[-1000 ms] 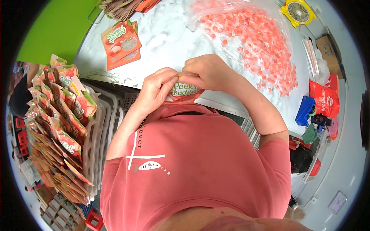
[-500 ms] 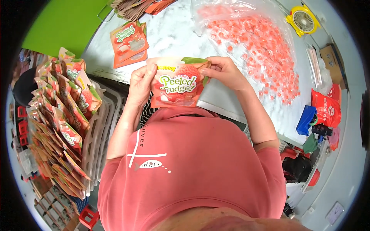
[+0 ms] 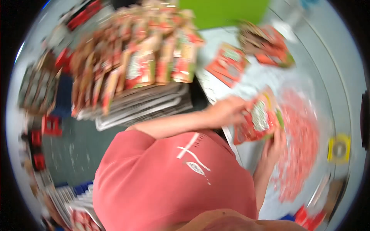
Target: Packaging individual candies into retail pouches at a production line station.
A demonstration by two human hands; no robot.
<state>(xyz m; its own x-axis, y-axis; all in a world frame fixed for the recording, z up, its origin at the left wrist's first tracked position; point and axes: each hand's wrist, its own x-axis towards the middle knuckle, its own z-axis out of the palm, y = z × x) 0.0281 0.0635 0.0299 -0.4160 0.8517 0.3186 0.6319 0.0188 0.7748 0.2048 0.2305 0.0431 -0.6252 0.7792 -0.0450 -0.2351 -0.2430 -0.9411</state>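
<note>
The picture is motion-blurred. A red snack pouch (image 3: 257,122) with a pale label is held over the white table's (image 3: 250,82) edge, in front of my pink shirt. My left hand (image 3: 226,111) grips the pouch's near side, with the forearm stretched across the view. My right hand (image 3: 274,148) holds the pouch from below. Just beyond the pouch lies a spread of pink candies (image 3: 302,146) on the table.
A wire rack (image 3: 142,106) packed with several upright red pouches (image 3: 135,65) stands at my left. Flat red pouches (image 3: 228,63) and another heap (image 3: 268,42) lie on the table. A yellow round object (image 3: 339,148) sits past the candies. A green board (image 3: 227,11) is behind.
The view has swung toward the rack, which now fills the top. The pouch, held upright at my chest before, has moved out over the table edge, still in both hands.
</note>
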